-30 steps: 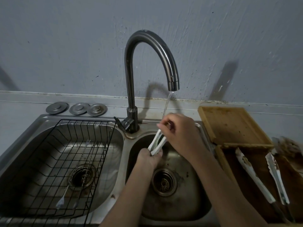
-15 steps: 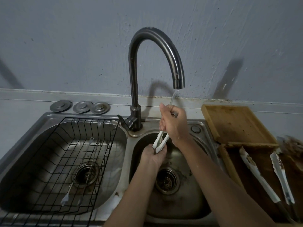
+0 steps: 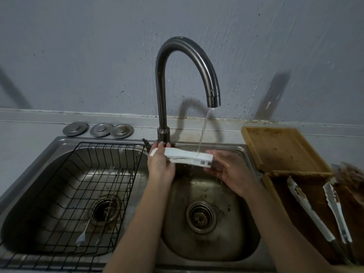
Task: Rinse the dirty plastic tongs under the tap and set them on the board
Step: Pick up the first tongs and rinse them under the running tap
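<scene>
Two forearms are seen reaching in from the bottom edge over the right sink basin point(image 3: 212, 251). White plastic tongs point(image 3: 187, 157) are held roughly level above that basin, under the water stream point(image 3: 203, 131). One end is gripped by the left hand point(image 3: 160, 166), fingers curled round it. The other end is supported by the right hand point(image 3: 229, 170), fingers loosely spread beneath it, palm wet. A wire rack point(image 3: 88, 194) sits in the left basin. Two dirty tongs point(image 3: 307, 205) lie in a dark tray point(image 3: 271, 186) at right. Beyond it, a wooden board point(image 3: 279, 146) rests on the desk. The tap point(image 3: 163, 91) is running.
</scene>
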A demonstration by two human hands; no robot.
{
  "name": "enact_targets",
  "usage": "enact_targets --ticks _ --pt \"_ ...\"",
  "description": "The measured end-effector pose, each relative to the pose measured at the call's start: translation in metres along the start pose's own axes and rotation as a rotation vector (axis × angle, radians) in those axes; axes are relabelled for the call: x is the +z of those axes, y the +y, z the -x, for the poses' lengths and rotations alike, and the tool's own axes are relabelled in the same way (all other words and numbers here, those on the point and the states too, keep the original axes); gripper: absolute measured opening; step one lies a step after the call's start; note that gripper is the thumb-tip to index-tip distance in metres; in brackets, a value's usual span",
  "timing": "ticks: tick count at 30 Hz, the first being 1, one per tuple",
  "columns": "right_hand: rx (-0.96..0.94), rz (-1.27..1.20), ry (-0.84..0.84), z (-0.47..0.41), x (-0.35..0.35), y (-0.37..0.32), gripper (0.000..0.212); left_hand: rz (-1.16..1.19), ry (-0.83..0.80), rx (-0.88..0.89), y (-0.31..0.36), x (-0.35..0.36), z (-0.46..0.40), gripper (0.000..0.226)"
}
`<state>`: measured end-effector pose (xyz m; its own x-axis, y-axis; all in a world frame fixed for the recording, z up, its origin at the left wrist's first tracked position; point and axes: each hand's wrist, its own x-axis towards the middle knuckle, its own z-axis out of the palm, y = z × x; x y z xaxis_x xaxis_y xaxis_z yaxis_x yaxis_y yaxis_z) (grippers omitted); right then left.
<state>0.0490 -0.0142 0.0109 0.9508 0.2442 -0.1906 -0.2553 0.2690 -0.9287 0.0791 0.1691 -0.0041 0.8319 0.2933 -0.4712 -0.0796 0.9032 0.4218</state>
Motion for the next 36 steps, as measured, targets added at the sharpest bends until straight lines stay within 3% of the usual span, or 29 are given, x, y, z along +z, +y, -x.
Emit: enact_targets --ticks 2,5,6,8,10,15,18,20,24,27,30,33,36 --pt "0.055 0.169 -0.032 0.008 -0.008 -0.003 0.026 -0.087 -0.05 0.068 0.001 0.0 0.003 0.022" --pt "0.065 0.842 -0.047 0.012 -0.005 -0.002 0.032 -0.317 -0.14 0.107 -0.012 0.004 0.016 0.011" --pt "0.07 0.945 -0.072 0.011 0.001 0.0 0.038 -0.434 -0.181 0.118 -0.02 0.007 0.02 0.013" --pt "0.135 0.851 -0.145 0.009 0.013 0.007 0.055 -0.622 -0.237 0.156 -0.032 0.011 0.027 0.016" --pt "0.18 0.628 -0.108 0.006 0.018 0.017 0.065 -0.692 -0.251 0.161 -0.033 0.013 0.029 0.023" --pt "0.212 0.335 0.125 -0.008 0.032 0.041 0.066 -1.002 -0.311 0.07 -0.019 -0.002 0.037 0.033" --pt "0.172 0.252 0.138 -0.015 0.043 0.05 0.067 -1.104 -0.367 -0.011 -0.021 -0.01 0.046 0.047" --pt "0.174 0.192 0.142 -0.017 0.047 0.053 0.069 -1.085 -0.316 0.014 -0.017 -0.017 0.042 0.051" --pt "0.211 0.122 0.099 -0.012 0.042 0.051 0.067 -1.2 -0.04 0.287 0.006 -0.038 0.021 0.015" --pt "0.221 0.141 0.068 -0.006 0.036 0.047 0.065 -1.433 0.114 0.603 0.025 -0.047 0.004 0.057" --pt "0.209 0.137 0.074 -0.004 0.036 0.045 0.064 -1.477 0.021 0.683 0.031 -0.037 -0.007 0.062" --pt "0.213 0.132 0.065 -0.004 0.036 0.044 0.064 -1.463 -0.067 0.755 0.025 -0.028 -0.016 0.037" --pt "0.23 0.149 0.075 -0.004 0.032 0.045 0.063 -1.518 0.026 0.827 0.022 -0.028 -0.023 0.015"
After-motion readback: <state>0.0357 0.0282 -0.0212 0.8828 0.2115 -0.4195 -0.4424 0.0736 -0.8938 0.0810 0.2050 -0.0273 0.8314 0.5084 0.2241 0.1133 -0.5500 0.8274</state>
